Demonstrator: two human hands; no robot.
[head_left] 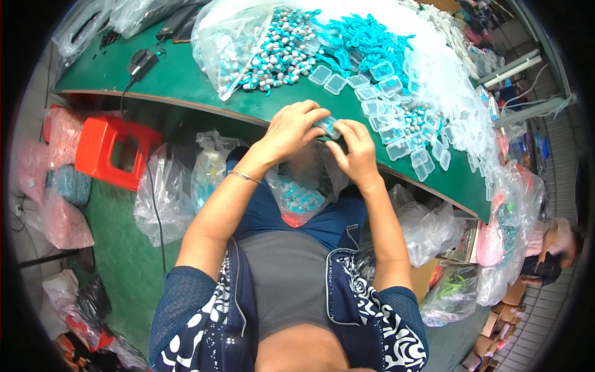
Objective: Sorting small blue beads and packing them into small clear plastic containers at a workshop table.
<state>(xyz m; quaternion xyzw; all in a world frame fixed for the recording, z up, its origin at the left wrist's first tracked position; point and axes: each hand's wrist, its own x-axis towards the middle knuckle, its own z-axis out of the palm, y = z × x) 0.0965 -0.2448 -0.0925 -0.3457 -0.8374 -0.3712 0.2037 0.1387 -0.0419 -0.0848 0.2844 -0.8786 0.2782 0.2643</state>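
Just off the near edge of the green table, both my hands grip a small clear plastic case [328,126] with something blue inside. My left hand [294,131] closes on it from the left, and the fingers of my right hand [356,149] pinch its right side. Beyond my hands stand clear lidded boxes [335,84], most of them loose on the table. A heap of grey-and-blue small pieces [282,56] spills from a clear bag. Beside it lies a pile of bright blue cords [365,42]. In my lap, an open clear bag [301,197] holds several blue-filled cases.
The green table [167,77] curves across the front, with a black adapter [142,64] and its hanging cable at left. Frosted clear pieces [446,74] are heaped at right. A red stool [114,150] and stuffed plastic bags [162,195] occupy the floor. Another person [548,254] is at far right.
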